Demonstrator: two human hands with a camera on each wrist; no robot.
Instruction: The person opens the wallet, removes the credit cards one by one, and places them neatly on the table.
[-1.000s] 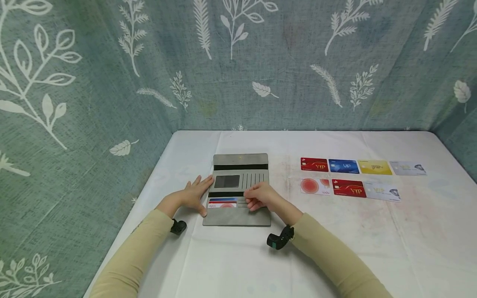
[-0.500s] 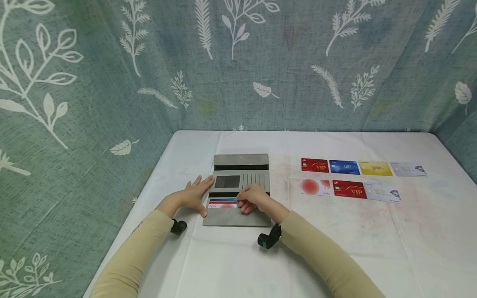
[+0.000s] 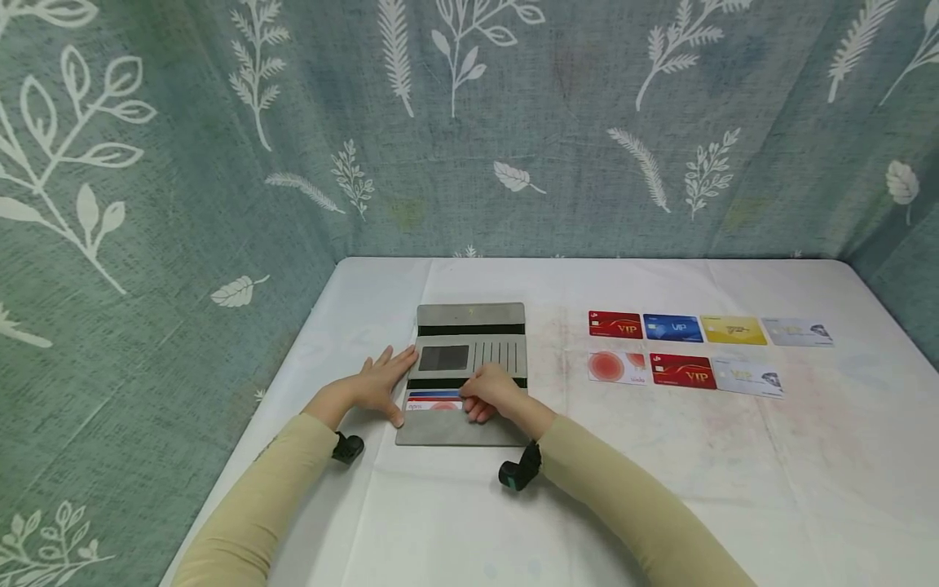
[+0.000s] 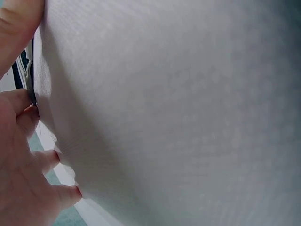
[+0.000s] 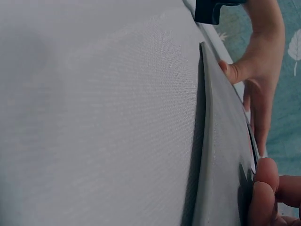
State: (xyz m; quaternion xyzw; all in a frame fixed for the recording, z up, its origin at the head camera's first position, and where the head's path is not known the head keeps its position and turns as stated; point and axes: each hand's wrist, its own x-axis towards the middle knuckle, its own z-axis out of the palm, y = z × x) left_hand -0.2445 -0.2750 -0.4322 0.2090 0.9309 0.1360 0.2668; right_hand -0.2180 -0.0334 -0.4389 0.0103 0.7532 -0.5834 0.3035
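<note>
If the left hand [image 3: 376, 387], fingers spread, slips, the right hand [image 3: 495, 393], its pinch unclear, could drag the wallet [image 3: 440, 429] askew

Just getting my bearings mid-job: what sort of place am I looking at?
Probably a small staged workspace, perhaps a recording booth: a white-covered table, leaf-print cloth hung behind it and along its left side, and loose cards laid out in two neat rows. What lies beyond the cloth isn't visible.
</note>
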